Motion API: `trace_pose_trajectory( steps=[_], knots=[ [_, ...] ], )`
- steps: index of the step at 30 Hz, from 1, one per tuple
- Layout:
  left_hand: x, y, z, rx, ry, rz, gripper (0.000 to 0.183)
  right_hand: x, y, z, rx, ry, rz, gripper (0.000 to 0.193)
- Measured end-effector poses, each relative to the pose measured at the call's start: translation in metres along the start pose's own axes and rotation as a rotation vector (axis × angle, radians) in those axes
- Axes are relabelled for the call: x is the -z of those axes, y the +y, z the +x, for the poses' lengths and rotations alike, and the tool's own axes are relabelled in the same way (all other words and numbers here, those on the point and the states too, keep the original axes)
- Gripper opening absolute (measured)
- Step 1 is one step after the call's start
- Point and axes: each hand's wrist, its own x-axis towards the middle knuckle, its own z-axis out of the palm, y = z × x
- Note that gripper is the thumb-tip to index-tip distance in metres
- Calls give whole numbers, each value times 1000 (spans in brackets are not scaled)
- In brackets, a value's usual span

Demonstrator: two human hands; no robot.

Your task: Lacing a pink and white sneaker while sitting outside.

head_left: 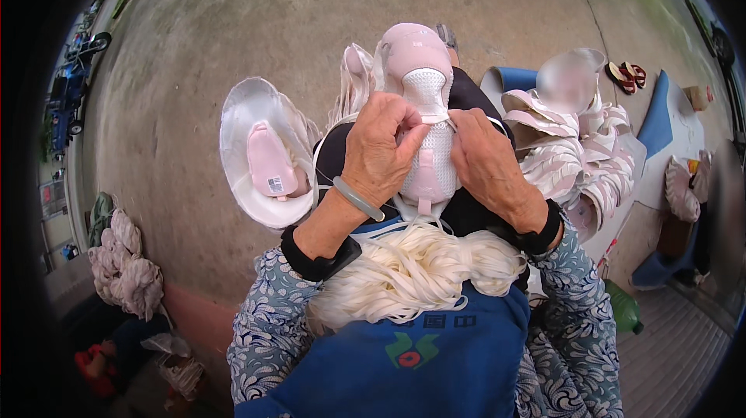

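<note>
A pink and white shoe upper (420,48) rests on my lap, toe pointing away, with its white mesh tongue facing up. My left hand (378,141) bends over the left side of the tongue, thumb and forefinger closed on a white shoelace. From the other side my right hand (489,167) pinches the same shoelace (435,118), which runs across the tongue between both hands. A thick bundle of loose cream shoelaces (412,266) lies across my lap, over the top of a blue apron (350,367).
At left stands a stack of shoe uppers (237,146), a pink tongue showing inside. More uppers (579,146) are piled at right, beside blue-edged sheets (658,119) and sandals (624,76). Bundled pale uppers (124,266) lie at lower left. Concrete floor (311,14) stretches ahead.
</note>
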Motion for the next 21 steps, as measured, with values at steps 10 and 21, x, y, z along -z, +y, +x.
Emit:
trace_pose_trajectory(
  steps=[10, 21],
  knots=[
    [-7, 13, 2, -33, 23, 98, 19, -3, 3, 0, 19, 31, 108, 32],
    [-11, 12, 2, -47, 51, 233, 18, -3, 12, -1, 70, 27, 145, 24]
  ],
)
